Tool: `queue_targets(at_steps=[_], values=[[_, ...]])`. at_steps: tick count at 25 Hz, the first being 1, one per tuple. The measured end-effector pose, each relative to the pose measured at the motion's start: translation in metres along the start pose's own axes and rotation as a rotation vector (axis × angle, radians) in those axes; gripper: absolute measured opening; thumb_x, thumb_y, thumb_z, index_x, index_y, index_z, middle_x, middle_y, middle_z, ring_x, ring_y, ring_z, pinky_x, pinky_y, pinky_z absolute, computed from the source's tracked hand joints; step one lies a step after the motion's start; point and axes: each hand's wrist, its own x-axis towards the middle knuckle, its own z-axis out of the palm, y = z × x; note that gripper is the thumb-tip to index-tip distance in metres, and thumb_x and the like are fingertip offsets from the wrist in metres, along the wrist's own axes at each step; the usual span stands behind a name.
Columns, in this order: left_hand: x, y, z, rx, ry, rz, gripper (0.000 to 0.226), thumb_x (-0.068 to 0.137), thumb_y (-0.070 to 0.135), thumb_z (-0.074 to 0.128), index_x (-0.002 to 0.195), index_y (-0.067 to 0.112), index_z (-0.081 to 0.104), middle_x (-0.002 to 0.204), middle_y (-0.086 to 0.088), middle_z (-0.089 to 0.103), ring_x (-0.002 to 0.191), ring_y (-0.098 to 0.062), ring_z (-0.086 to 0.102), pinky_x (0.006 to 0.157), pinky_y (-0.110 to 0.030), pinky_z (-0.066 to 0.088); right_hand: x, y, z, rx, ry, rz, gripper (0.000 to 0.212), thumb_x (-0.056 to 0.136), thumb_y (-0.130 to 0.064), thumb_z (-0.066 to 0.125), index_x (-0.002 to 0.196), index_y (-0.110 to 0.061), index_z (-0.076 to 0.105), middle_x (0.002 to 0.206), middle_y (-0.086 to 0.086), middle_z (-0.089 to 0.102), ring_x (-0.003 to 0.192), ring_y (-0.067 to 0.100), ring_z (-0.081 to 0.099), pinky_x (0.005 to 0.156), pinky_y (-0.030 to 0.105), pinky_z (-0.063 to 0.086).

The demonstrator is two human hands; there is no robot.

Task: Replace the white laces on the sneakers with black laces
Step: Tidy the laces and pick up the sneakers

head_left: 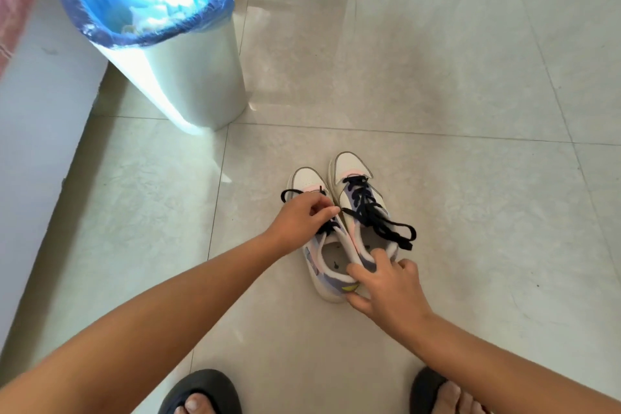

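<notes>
On the floor, centre: a pair of sneakers stands side by side, toes far, both already carrying black laces.
Left hand: pinches the lace over the left shoe, likely to finish or tighten it.
Right hand: fingers spread, pressing the near heels to steady them.
Surface: glossy pale tile floor.
Room: white bin with blue liner, far left.

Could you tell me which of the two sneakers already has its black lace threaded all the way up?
The right sneaker: its black lace criss-crosses the whole front. On the left sneaker the left hand pinches a loose lace.
</notes>
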Motion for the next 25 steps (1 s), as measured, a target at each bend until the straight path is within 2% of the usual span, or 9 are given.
queue_targets(at_steps=[2, 3, 5, 7, 12, 15, 17, 21, 25], values=[[0.002, 0.012, -0.031, 0.116, -0.101, 0.042, 0.036, 0.093, 0.034, 0.054, 0.125, 0.02, 0.053, 0.107, 0.004, 0.061, 0.092, -0.01, 0.057, 0.076, -0.014, 0.041, 0.022, 0.01, -0.029, 0.068, -0.16, 0.032, 0.038, 0.079, -0.052, 0.059, 0.114, -0.036, 0.055, 0.109, 0.002, 0.044, 0.094, 0.026, 0.056, 0.081, 0.036, 0.038], [0.001, 0.021, -0.047, 0.269, -0.167, 0.063, 0.036, 0.094, 0.033, 0.052, 0.127, 0.02, 0.052, 0.112, 0.003, 0.06, 0.098, -0.013, 0.057, 0.082, -0.019, 0.041, 0.033, 0.014, -0.044, 0.129, -0.249, 0.053, 0.039, 0.081, -0.052, 0.057, 0.116, -0.037, 0.052, 0.109, 0.001, 0.04, 0.101, 0.027, 0.052, 0.084, 0.036, 0.037], [-0.01, 0.046, -0.078, 0.639, -0.256, 0.051, 0.028, 0.096, 0.029, 0.045, 0.118, 0.016, 0.058, 0.115, 0.0, 0.059, 0.105, -0.02, 0.056, 0.089, -0.028, 0.042, 0.05, 0.016, -0.087, 0.198, -0.361, 0.06, 0.039, 0.079, -0.052, 0.06, 0.114, -0.037, 0.052, 0.104, 0.0, 0.037, 0.105, 0.028, 0.049, 0.085, 0.037, 0.039], [-0.029, 0.082, -0.106, 0.775, -0.267, -0.037, 0.028, 0.097, 0.025, 0.038, 0.11, 0.013, 0.06, 0.112, -0.004, 0.061, 0.105, -0.025, 0.056, 0.089, -0.035, 0.045, 0.051, 0.012, -0.141, 0.204, -0.445, 0.045, 0.041, 0.078, -0.052, 0.064, 0.114, -0.036, 0.055, 0.105, 0.003, 0.041, 0.107, 0.028, 0.049, 0.087, 0.038, 0.04], [-0.108, 0.203, -0.17, 0.556, -0.192, -0.229, 0.029, 0.097, 0.025, 0.038, 0.113, 0.013, 0.06, 0.118, -0.008, 0.061, 0.108, -0.028, 0.055, 0.087, -0.033, 0.045, 0.001, -0.019, -0.279, 0.225, -0.535, 0.025, 0.044, 0.076, -0.051, 0.066, 0.114, -0.031, 0.057, 0.11, 0.007, 0.048, 0.106, 0.029, 0.054, 0.085, 0.036, 0.043], [-0.18, 0.284, -0.242, 0.415, -0.042, -0.331, 0.027, 0.097, 0.029, 0.044, 0.115, 0.017, 0.059, 0.121, -0.009, 0.059, 0.111, -0.027, 0.054, 0.088, -0.03, 0.042, -0.049, -0.045, -0.391, 0.149, -0.525, -0.053, 0.057, 0.076, -0.053, 0.066, 0.126, -0.035, 0.049, 0.119, 0.011, 0.044, 0.113, 0.035, 0.048, 0.091, 0.036, 0.043], [-0.243, 0.33, -0.29, 0.333, 0.061, -0.423, 0.027, 0.096, 0.03, 0.047, 0.117, 0.018, 0.059, 0.123, -0.01, 0.059, 0.111, -0.027, 0.054, 0.092, -0.032, 0.044, -0.085, -0.065, -0.463, 0.046, -0.489, -0.123, 0.057, 0.076, -0.055, 0.064, 0.127, -0.037, 0.047, 0.124, 0.01, 0.042, 0.116, 0.035, 0.044, 0.091, 0.037, 0.041], [-0.374, 0.418, -0.359, 0.263, 0.258, -0.465, 0.03, 0.097, 0.029, 0.045, 0.12, 0.013, 0.057, 0.123, -0.012, 0.059, 0.11, -0.029, 0.056, 0.094, -0.037, 0.044, -0.148, -0.102, -0.576, -0.074, -0.406, -0.293, 0.068, 0.078, -0.054, 0.061, 0.137, -0.035, 0.033, 0.122, 0.008, 0.042, 0.118, 0.033, 0.043, 0.094, 0.04, 0.042], [-0.492, 0.48, -0.368, 0.261, 0.365, -0.563, 0.031, 0.099, 0.027, 0.042, 0.122, 0.011, 0.055, 0.123, -0.008, 0.058, 0.111, -0.025, 0.057, 0.097, -0.039, 0.044, -0.195, -0.13, -0.636, -0.175, -0.36, -0.552, 0.058, 0.08, -0.048, 0.059, 0.135, -0.041, 0.039, 0.119, 0.005, 0.041, 0.119, 0.03, 0.041, 0.098, 0.039, 0.039]])
